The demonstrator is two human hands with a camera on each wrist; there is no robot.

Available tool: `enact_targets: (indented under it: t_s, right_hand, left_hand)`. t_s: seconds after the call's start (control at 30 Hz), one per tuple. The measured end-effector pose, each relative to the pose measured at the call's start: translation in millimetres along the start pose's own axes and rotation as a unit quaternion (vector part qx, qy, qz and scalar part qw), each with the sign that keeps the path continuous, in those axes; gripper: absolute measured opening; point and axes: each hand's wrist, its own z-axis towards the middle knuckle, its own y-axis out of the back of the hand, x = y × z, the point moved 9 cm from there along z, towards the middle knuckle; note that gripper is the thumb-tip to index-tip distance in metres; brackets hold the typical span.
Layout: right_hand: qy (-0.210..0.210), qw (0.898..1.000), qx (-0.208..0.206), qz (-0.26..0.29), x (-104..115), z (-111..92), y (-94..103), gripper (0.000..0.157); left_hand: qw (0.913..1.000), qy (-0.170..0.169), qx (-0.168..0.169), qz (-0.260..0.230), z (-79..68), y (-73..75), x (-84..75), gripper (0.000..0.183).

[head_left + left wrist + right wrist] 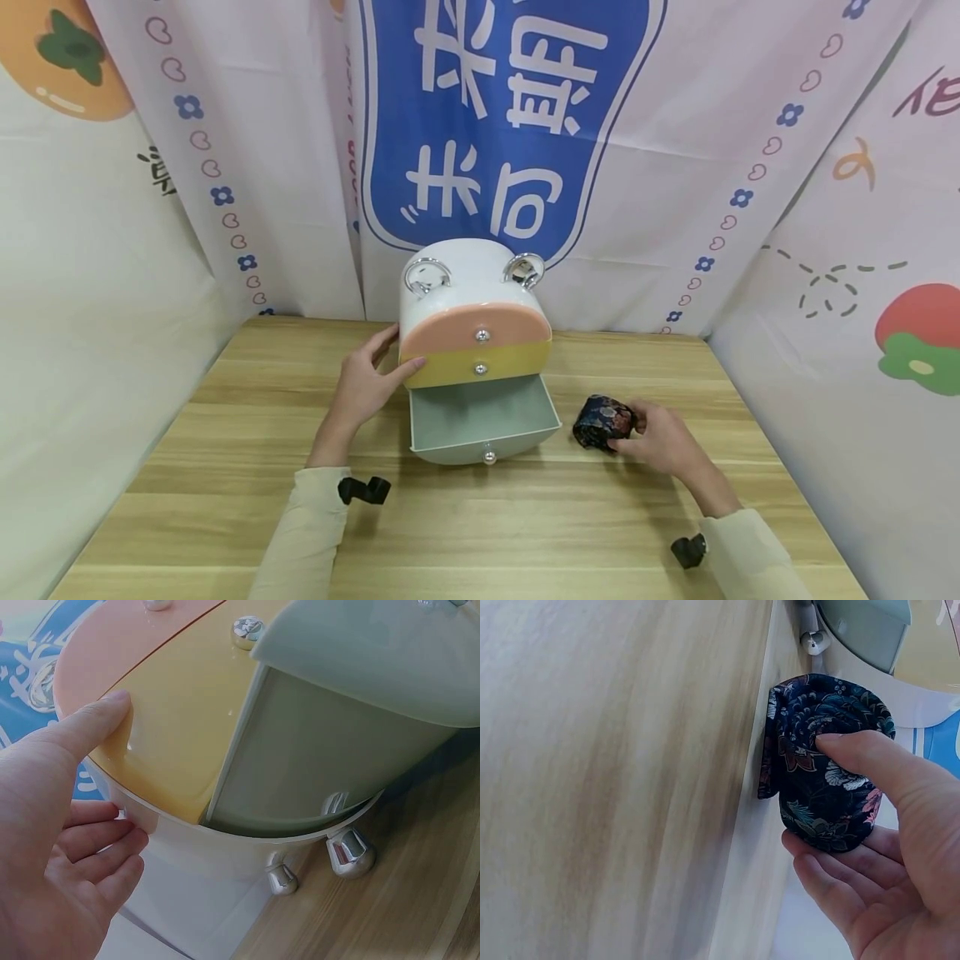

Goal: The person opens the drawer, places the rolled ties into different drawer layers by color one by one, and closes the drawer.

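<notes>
A small drawer cabinet (468,275) with a white rounded body stands at the back of the table, its pink drawer (442,329) and yellow drawer (442,372) closed. Below them, the pale green drawer (450,452) is pulled out, with nothing visible inside. My left hand (363,383) holds the cabinet's left edge, thumb on the front face and fingers along the white side (214,851). To the right of the cabinet, my right hand (663,442) grips a dark floral rolled-up necktie (600,422). In the right wrist view, the thumb lies over the coiled necktie (829,780) and the fingers curl beneath it.
The wood-grain table (495,533) extends in front of the cabinet and to both sides. A printed cloth backdrop (300,167) hangs behind it, with white cloth walls left and right. Round silver knobs (489,457) stick out from the drawers.
</notes>
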Motion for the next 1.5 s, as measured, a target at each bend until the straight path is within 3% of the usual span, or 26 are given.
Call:
enact_targets:
  t_s: [0.63,0.93,1.5]
  right_hand:
    - [0.018,1.000,-0.022,-0.014,6,4,22.6,0.056]
    - [0.062,0.996,-0.045,-0.043,32,13,45.3,0.047]
    - [0.117,0.993,-0.016,-0.019,83,21,64.7,0.044]
  left_hand:
    - [1.0000,-0.003,0.001,0.006,3.5,-4.2,-3.2,0.083]
    - [0.9999,0.007,-0.005,0.009,2.5,0.4,0.5,0.084]
    - [1.0000,0.004,0.000,0.009,1.0,-0.8,1.0,0.083]
